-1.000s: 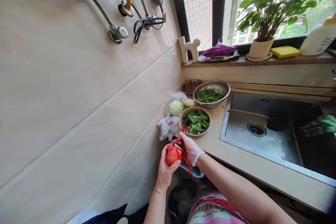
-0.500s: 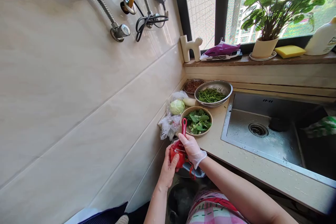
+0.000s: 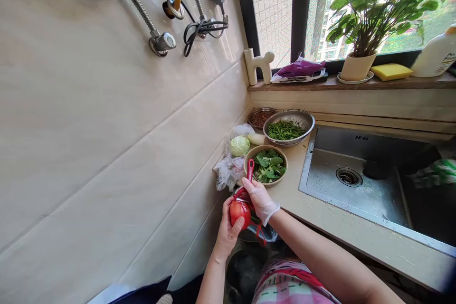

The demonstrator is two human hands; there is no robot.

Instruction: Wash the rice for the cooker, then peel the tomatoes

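Observation:
A red tomato point(image 3: 238, 211), partly bare of skin, rests in my left hand point(image 3: 227, 232), whose bare fingers wrap around its left and lower sides. My right hand point(image 3: 261, 201), in a clear thin glove, is closed around a peeler point(image 3: 250, 169) with a red handle pointing up and away. The peeler's blade lies at the tomato's upper edge. A thin strip of red peel point(image 3: 261, 233) dangles below my right hand. Under both hands is a bin-like container with a bluish bag lining point(image 3: 270, 234), mostly hidden.
On the counter point(image 3: 297, 168) stand a basket of leafy greens point(image 3: 283, 175), a metal colander point(image 3: 309, 126) with green vegetables, a bowl point(image 3: 250, 122) of brown pieces, and a cabbage point(image 3: 239, 146) beside plastic bags point(image 3: 224, 173). The sink point(image 3: 322, 175) lies right; the tiled wall point(image 3: 142, 161) left.
The peeler's blade has shifted from across the tomato to its far upper edge, and more of the tomato's peeled surface shows. Both hands keep their holds.

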